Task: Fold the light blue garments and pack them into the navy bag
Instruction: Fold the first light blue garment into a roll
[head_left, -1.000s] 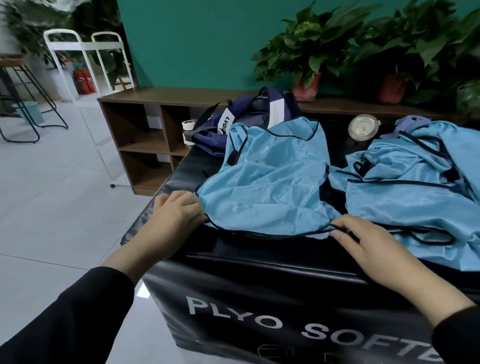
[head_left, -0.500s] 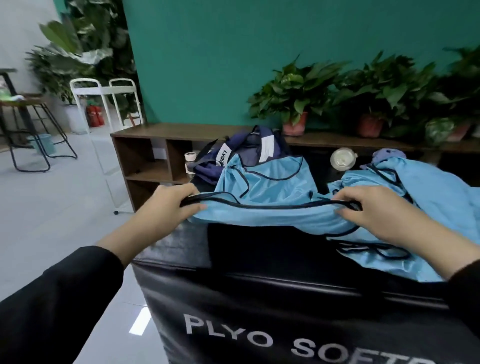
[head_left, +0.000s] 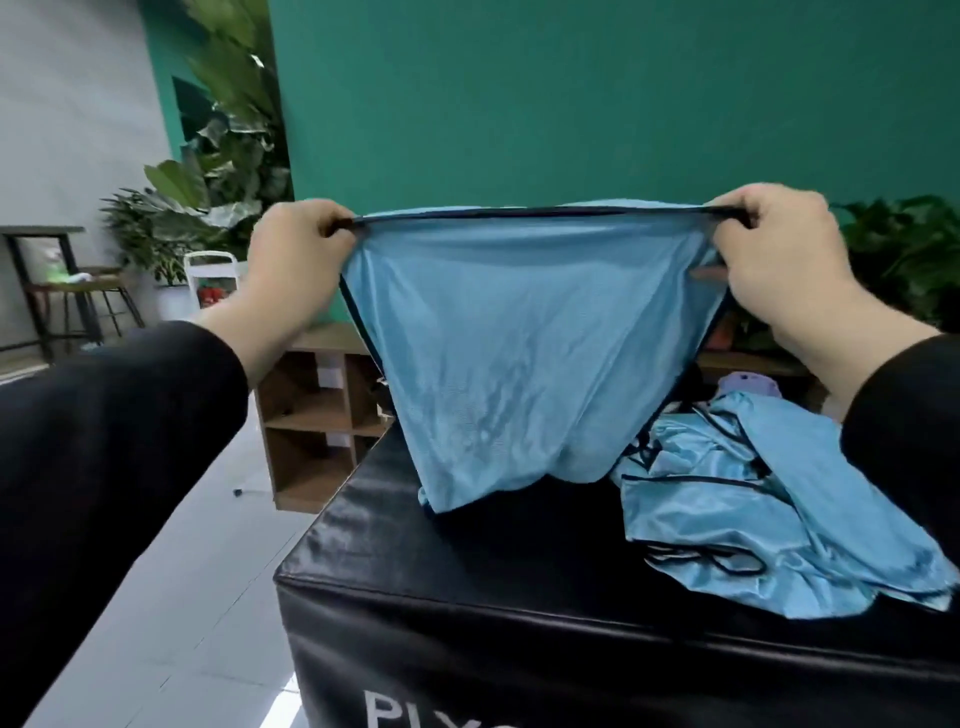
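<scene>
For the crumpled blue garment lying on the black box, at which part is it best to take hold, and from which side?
Probably at the dark-trimmed edge running across the crumpled garment, from above: that straight edge lies exposed on top of the heap, while the rest is bunched. Both hands, left and right, now grip the lifted garment.

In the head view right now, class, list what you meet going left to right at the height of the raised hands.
Left hand → held-up blue garment → right hand → potted plant
</scene>
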